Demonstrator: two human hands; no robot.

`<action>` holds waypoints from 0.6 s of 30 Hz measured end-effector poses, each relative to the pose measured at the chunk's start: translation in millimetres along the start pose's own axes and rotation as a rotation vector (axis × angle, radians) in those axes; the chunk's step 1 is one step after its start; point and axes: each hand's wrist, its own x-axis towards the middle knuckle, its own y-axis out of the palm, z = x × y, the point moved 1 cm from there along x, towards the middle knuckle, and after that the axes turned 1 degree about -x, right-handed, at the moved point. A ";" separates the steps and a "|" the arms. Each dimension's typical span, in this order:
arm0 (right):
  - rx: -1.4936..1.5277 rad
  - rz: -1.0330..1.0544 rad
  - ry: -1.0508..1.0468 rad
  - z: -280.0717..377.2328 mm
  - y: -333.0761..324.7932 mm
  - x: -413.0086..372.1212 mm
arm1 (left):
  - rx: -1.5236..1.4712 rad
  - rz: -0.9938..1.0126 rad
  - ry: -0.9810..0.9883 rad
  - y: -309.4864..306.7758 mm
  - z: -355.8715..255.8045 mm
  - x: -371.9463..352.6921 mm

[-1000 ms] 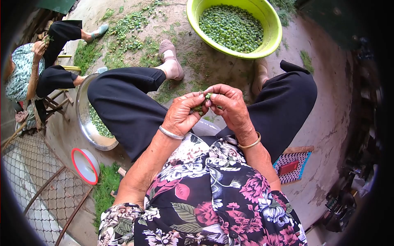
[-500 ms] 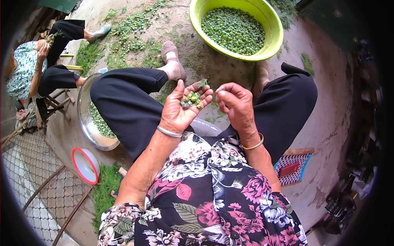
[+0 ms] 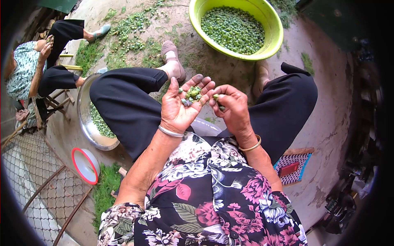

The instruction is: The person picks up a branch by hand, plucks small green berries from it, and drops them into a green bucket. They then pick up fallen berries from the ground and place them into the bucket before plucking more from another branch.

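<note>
My left hand is palm up with its fingers stretched out, cupping a small heap of green buds or seed pods, some of them bluish. One loose bud lies near the base of the thumb and index finger. Close beside it, my right hand is closed, with thumb and fingertips pinching a small green bud. Another dark bit shows under those fingers. Beyond my feet stands a yellow-green basin holding a thick layer of similar green buds.
A metal basin with more green buds stands by my left knee. Nearby are a red-rimmed white bowl, feathery green stalks and wire mesh. Another person sits at left. A patterned mat lies at right.
My right hand has turned and shifted slightly, and a bud now shows in its pinch. The green sprig at my left fingertips is gone. The other person's sprig no longer shows.
</note>
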 end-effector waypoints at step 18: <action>-0.119 -0.055 -0.174 5.6 5.0 2.2 | -0.017 0.028 -0.049 1.5 9.9 1.2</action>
